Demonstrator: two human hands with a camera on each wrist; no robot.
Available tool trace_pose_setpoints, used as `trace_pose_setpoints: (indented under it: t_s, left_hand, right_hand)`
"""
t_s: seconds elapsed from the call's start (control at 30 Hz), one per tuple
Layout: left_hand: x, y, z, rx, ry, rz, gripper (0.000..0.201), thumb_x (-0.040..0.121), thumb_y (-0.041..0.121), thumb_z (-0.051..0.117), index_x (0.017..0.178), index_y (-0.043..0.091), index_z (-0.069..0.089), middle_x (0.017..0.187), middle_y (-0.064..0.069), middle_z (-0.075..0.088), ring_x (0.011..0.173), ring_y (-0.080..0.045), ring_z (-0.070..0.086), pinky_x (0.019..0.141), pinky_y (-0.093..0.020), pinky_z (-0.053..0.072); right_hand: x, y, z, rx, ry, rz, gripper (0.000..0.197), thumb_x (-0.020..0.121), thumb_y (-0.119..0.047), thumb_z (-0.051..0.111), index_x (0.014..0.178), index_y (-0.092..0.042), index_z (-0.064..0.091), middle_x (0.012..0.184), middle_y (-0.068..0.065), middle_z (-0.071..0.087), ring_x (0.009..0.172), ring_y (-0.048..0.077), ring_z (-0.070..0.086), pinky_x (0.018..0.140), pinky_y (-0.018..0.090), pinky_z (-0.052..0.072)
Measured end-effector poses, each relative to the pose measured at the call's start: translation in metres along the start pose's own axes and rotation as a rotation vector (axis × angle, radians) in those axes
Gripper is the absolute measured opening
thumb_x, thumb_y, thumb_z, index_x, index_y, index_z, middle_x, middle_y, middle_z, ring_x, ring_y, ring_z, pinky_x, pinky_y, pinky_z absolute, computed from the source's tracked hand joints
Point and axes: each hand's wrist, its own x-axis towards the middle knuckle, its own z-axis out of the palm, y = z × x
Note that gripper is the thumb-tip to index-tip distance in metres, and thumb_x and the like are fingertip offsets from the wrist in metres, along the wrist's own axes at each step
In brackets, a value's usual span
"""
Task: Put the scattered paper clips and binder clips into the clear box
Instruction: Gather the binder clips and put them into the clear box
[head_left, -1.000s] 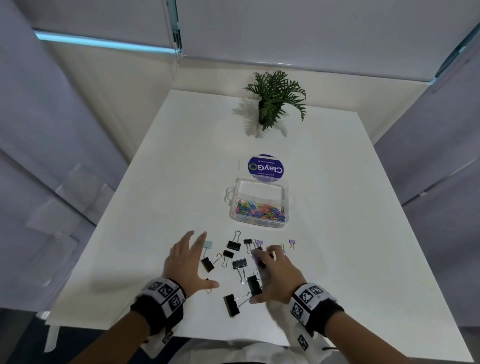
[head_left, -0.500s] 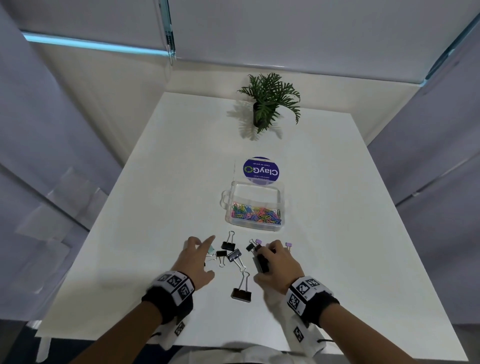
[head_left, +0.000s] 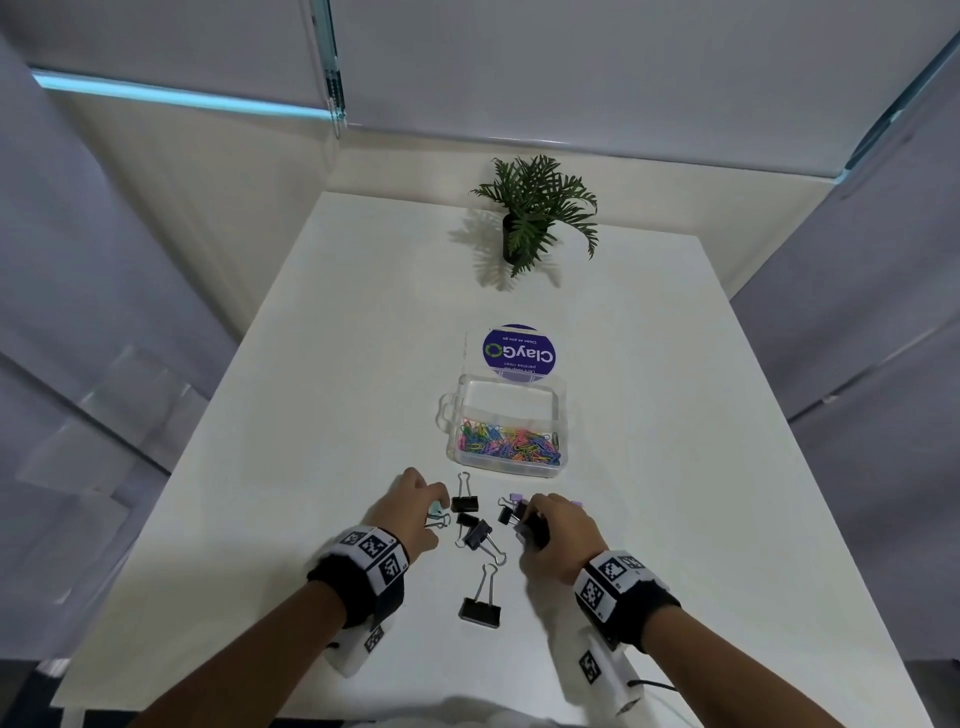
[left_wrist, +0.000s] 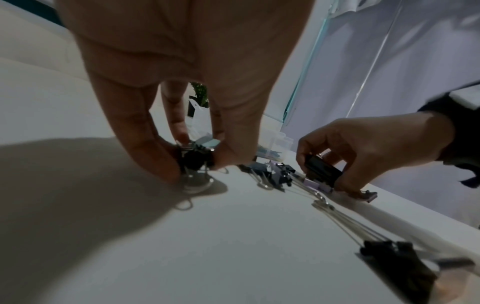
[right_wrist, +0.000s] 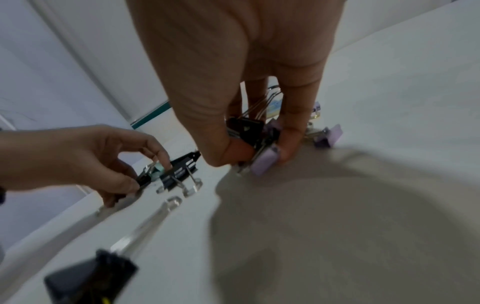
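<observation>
**Clip collection: partly complete, binder clips outstanding**

Reference: head view, clock positions taken from the centre of the white table (head_left: 311, 467), 12 o'clock toward the potted plant (head_left: 535, 218).

1. Container. The clear box (head_left: 506, 431) stands just past centre toward 12 o'clock, open, with its labelled lid (head_left: 519, 353) lying flat behind it. A layer of coloured paper clips (head_left: 511, 441) already lies in its near half. No binder clip is visible inside.

2. Left hand (head_left: 410, 512). Located at 7 o'clock, low over the table. Thumb and fingers are narrowed into a pinch on a small black binder clip (left_wrist: 196, 158); a mint clip (left_wrist: 210, 142) sits against the fingertips. Whether the mint clip is also gripped cannot be told.

3. Right hand (head_left: 558, 535). Located at 5 o'clock. Fingers are curled round a bundle: a larger black binder clip (right_wrist: 246, 128) and a lilac clip (right_wrist: 265, 162), all close to the table surface.

4. Items still loose. Between the hands: several black binder clips (head_left: 470, 519). At 6 o'clock, nearest the person: one large black binder clip (head_left: 480, 608). Just beside the right fingertips: another lilac clip (right_wrist: 328, 136). A lone wire paper clip (left_wrist: 185, 204) lies near the left hand.

5. Status. Judged from this layout, the paper-clip portion is largely done; the binder-clip portion has yet to reach the box. Remaining: carry both handfuls to the box, then gather the loose items.
</observation>
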Motion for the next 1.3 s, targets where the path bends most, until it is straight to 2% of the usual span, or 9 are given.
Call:
trace_pose_setpoints:
  t_s: [0.17, 0.3, 0.43, 0.6, 0.73, 0.83, 1.0, 1.2, 1.3]
  left_hand:
    - [-0.002, -0.005, -0.008, -0.105, 0.019, -0.029, 0.040, 0.077, 0.009, 0.061, 0.110, 0.030, 0.057, 0.100, 0.008, 0.035, 0.084, -0.015, 0.045, 0.079, -0.034, 0.054]
    - [0.000, -0.003, -0.025, -0.148, 0.099, -0.002, 0.041, 0.076, 0.009, 0.062, 0.110, 0.030, 0.059, 0.100, 0.007, 0.038, 0.088, -0.013, 0.045, 0.081, -0.029, 0.047]
    - [0.010, 0.010, -0.050, -0.193, 0.190, 0.052, 0.041, 0.074, 0.006, 0.063, 0.110, 0.027, 0.061, 0.100, 0.007, 0.039, 0.087, -0.014, 0.049, 0.075, -0.022, 0.040]
    - [0.036, 0.040, -0.079, -0.257, 0.221, 0.126, 0.040, 0.075, 0.002, 0.067, 0.109, 0.024, 0.063, 0.102, 0.006, 0.040, 0.086, -0.017, 0.053, 0.077, -0.022, 0.042]
    - [0.061, 0.059, -0.088, -0.251, 0.200, 0.153, 0.042, 0.076, 0.000, 0.067, 0.112, 0.021, 0.062, 0.108, -0.001, 0.043, 0.095, -0.019, 0.054, 0.077, -0.020, 0.039]
    - [0.078, 0.070, -0.087, -0.229, 0.189, 0.167, 0.042, 0.078, -0.001, 0.063, 0.115, 0.018, 0.060, 0.121, -0.010, 0.048, 0.103, -0.025, 0.057, 0.076, -0.017, 0.037]
    - [0.104, 0.083, -0.087, -0.181, 0.185, 0.173, 0.042, 0.083, 0.000, 0.059, 0.121, 0.018, 0.057, 0.127, -0.011, 0.045, 0.108, -0.026, 0.056, 0.071, -0.011, 0.032]
    - [0.125, 0.091, -0.085, -0.093, 0.163, 0.186, 0.045, 0.087, -0.003, 0.053, 0.127, 0.017, 0.054, 0.132, -0.013, 0.044, 0.116, -0.029, 0.053, 0.093, -0.028, 0.043]
    - [0.130, 0.090, -0.081, -0.050, 0.143, 0.200, 0.049, 0.090, -0.005, 0.049, 0.132, 0.019, 0.052, 0.134, -0.014, 0.045, 0.120, -0.030, 0.051, 0.103, -0.032, 0.042]
  right_hand:
    - [0.005, -0.010, -0.030, 0.120, -0.008, -0.005, 0.035, 0.058, -0.023, 0.078, 0.080, -0.026, 0.050, 0.084, -0.007, 0.056, 0.075, 0.017, 0.053, 0.068, 0.024, 0.042]
    - [0.026, -0.027, -0.068, 0.184, 0.076, -0.058, 0.035, 0.063, -0.007, 0.075, 0.090, -0.018, 0.056, 0.092, 0.001, 0.057, 0.078, 0.023, 0.057, 0.069, 0.031, 0.051]
    - [0.065, -0.036, -0.094, 0.229, 0.201, -0.015, 0.037, 0.062, -0.004, 0.074, 0.094, -0.015, 0.058, 0.092, 0.005, 0.059, 0.077, 0.024, 0.056, 0.066, 0.025, 0.044]
    - [0.108, -0.039, -0.107, 0.335, 0.290, 0.095, 0.037, 0.065, 0.001, 0.069, 0.099, -0.010, 0.058, 0.089, 0.006, 0.058, 0.072, 0.025, 0.056, 0.041, 0.019, 0.047]
    - [0.127, -0.035, -0.103, 0.392, 0.332, 0.132, 0.037, 0.067, 0.001, 0.068, 0.101, -0.009, 0.057, 0.096, 0.012, 0.064, 0.080, 0.029, 0.060, 0.066, 0.035, 0.057]
    - [0.135, -0.028, -0.096, 0.427, 0.327, 0.137, 0.036, 0.071, -0.005, 0.069, 0.105, -0.011, 0.057, 0.107, 0.015, 0.065, 0.092, 0.034, 0.063, 0.083, 0.047, 0.055]
    - [0.137, -0.019, -0.093, 0.454, 0.301, 0.147, 0.038, 0.076, -0.021, 0.071, 0.110, -0.013, 0.055, 0.109, 0.014, 0.065, 0.091, 0.036, 0.065, 0.081, 0.051, 0.055]
    - [0.133, -0.015, -0.099, 0.392, 0.249, 0.132, 0.041, 0.075, -0.023, 0.073, 0.112, -0.011, 0.059, 0.102, 0.007, 0.066, 0.087, 0.027, 0.066, 0.086, 0.040, 0.054]
    - [0.137, -0.012, -0.099, 0.476, 0.224, 0.151, 0.039, 0.080, -0.027, 0.068, 0.115, -0.012, 0.059, 0.107, 0.014, 0.069, 0.088, 0.031, 0.068, 0.085, 0.047, 0.055]
